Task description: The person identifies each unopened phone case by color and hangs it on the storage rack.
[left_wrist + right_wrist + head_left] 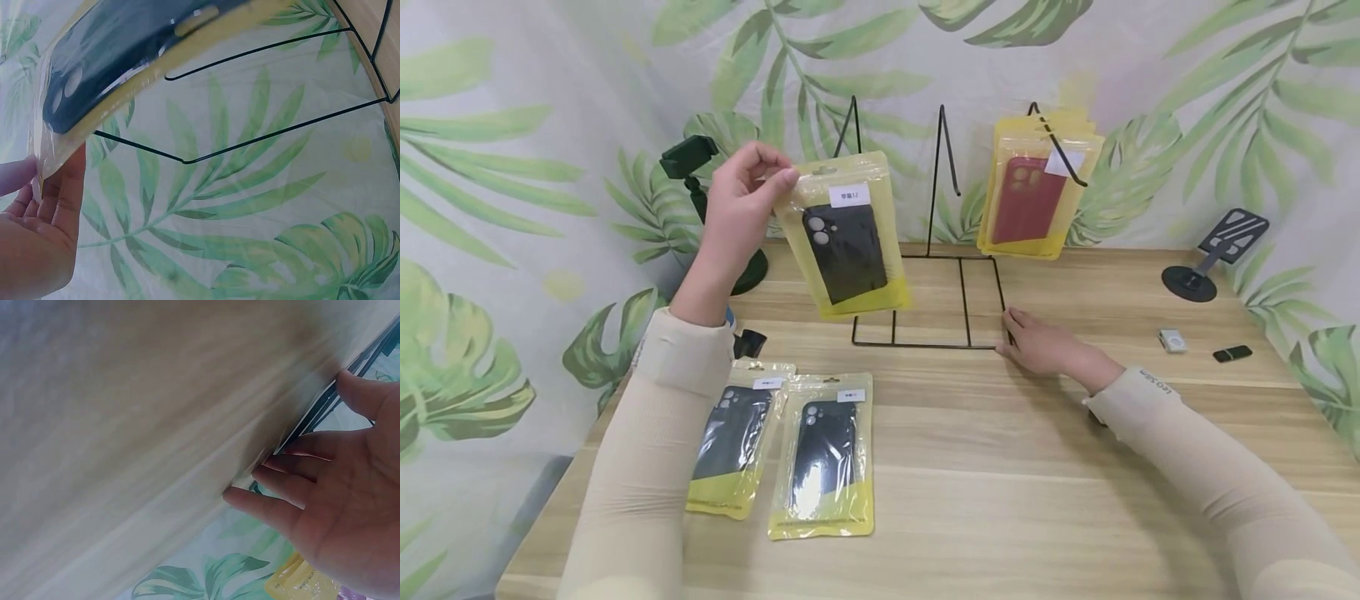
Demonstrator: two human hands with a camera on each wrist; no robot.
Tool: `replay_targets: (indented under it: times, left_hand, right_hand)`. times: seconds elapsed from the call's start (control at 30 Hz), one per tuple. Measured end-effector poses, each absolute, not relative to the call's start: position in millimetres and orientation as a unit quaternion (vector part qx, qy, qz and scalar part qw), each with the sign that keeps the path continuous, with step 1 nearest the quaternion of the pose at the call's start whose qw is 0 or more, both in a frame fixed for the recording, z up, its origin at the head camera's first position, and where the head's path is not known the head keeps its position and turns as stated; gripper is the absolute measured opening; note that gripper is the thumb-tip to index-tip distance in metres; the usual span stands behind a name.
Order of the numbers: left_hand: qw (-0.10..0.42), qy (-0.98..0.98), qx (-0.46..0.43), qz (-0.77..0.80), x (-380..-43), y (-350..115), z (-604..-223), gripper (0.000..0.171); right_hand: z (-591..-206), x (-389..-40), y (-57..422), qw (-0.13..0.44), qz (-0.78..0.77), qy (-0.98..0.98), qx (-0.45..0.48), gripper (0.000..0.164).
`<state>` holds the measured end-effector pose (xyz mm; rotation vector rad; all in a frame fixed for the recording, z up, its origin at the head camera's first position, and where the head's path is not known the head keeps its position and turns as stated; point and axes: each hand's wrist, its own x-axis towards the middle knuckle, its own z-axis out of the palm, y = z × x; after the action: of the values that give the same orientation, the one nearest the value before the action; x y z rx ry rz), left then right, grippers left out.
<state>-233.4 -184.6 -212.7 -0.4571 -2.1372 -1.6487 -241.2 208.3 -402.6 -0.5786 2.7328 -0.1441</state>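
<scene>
Looking down from the head view, the left hand [741,196] is lifted up and pinches the top corner of a yellow bag with a black phone case [844,237] inside. The bag hangs in the air just in front of the left hook of a black wire rack [958,287]. The right hand [1041,343] lies on the wooden table [1037,483] with its fingers flat and loose, touching the near right corner of the rack's base. A bunch of yellow bags with a red case [1037,196] hangs on the rack's right hook. Two more bags with black cases [790,446] lie flat on the near left part of the table. Far right sit a small black stand [1213,254], a little white thing [1171,339] and a little black thing [1232,353].

From the left wrist, the thumb and fingers [65,187] squeeze the edge of the bag [125,56], and the rack's thin wires [262,134] cross the leafy cloth [281,237] behind.

From the right wrist, the right hand [337,506] has its fingers stretched out on the table [125,425], with fingertips against the rack wire [325,406].
</scene>
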Motion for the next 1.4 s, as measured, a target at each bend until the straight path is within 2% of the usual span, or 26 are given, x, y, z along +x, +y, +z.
replay_targets:
  times: [0.33, 0.67, 0.97, 1.4]
  left_hand:
    - [0.193, -0.768, -0.149, -0.593, -261, -181, -213, 0.006]
    - [0.186, -0.819, -0.117, -0.53, -297, -175, -215, 0.006]
    - [0.153, -0.859, -0.08, -0.481, -326, -171, -209, 0.005]
    - [0.12, -0.901, -0.024, -0.417, -359, -165, -204, 0.016]
  right_hand:
    - [-405, -242, 209, 0.17, -0.05, 0.963, -0.202, 0.071]
    - [-402, -241, 209, 0.168, -0.053, 0.964, -0.197, 0.071]
    - [-405, -243, 209, 0.167, -0.049, 0.965, -0.194, 0.071]
    - [-407, -244, 210, 0.168, -0.042, 0.966, -0.19, 0.072]
